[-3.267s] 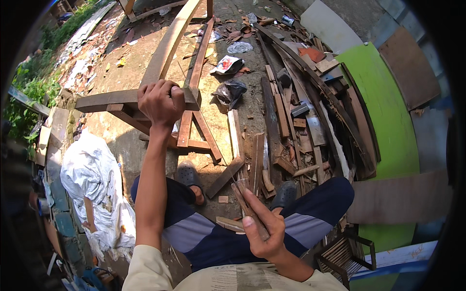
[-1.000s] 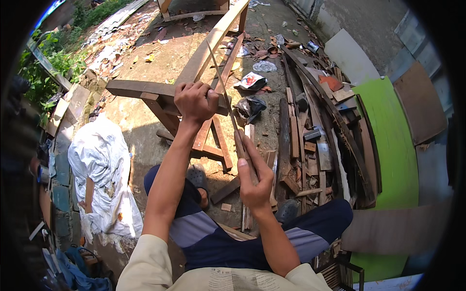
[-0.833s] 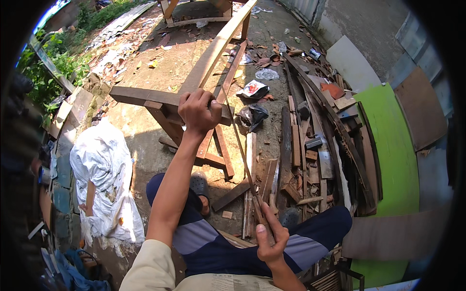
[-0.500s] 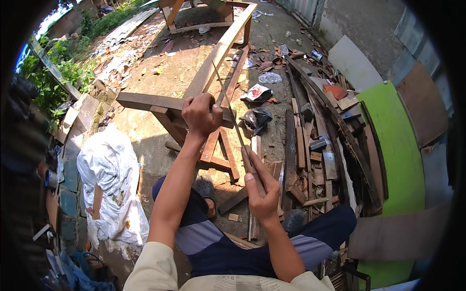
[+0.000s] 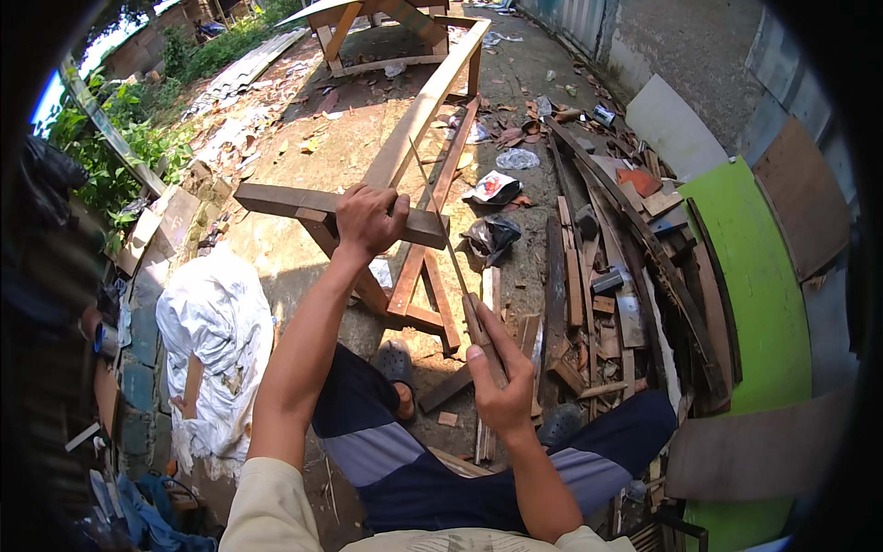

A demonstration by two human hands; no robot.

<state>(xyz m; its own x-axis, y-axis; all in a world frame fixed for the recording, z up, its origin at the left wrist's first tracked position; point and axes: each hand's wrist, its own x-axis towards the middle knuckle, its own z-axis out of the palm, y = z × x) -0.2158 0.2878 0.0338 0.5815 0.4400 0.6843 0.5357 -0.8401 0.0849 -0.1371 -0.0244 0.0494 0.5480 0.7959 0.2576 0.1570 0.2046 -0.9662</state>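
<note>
A dark wooden beam [image 5: 276, 200] lies across the near end of a wooden frame [image 5: 405, 143]. My left hand [image 5: 368, 221] is closed over the beam's top, right of its middle. In my right hand [image 5: 501, 382] is the wooden handle of a handsaw [image 5: 480, 331], its long thin blade seen nearly edge-on. That blade slants up and away past the beam's right end, very close to it; whether the teeth are in the wood cannot be made out. Below, the frame's reddish-brown legs [image 5: 432, 285] cross and meet a low rail.
Piled scrap boards [image 5: 635, 239] lie along the right, beside a leaning green panel [image 5: 750, 313]. A white cloth heap [image 5: 216, 340] is at left. Black plastic bags [image 5: 492, 237] and dry leaves litter the ground. My foot in a grey clog [image 5: 394, 363] is below the frame.
My right hand has drawn the handsaw slightly back toward me. My left hand keeps its grip on the beam. The whole view has shifted a little.
</note>
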